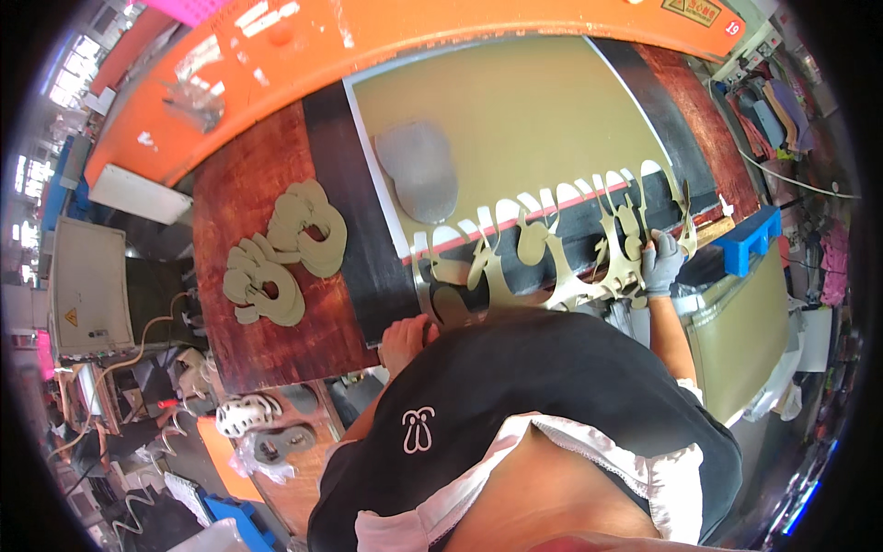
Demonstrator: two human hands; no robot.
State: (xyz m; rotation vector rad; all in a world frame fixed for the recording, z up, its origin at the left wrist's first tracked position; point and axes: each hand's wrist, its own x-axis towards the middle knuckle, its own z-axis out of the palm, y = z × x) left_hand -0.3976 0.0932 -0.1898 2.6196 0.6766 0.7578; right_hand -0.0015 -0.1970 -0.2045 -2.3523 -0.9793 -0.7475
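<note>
– In the head view, how is the left hand (405,342) held?
– Its fingers are curled near the left end of the olive cut-out remnant (501,287); whether anything is gripped cannot be told.
– And the gloved right hand (661,265)?
– Its fingers are bent at the remnant's right end; a grip cannot be confirmed.
– Where is the remnant seen?
– Along the near edge of the olive sheet (533,110), on which a grey rounded block (428,175) is set.
</note>
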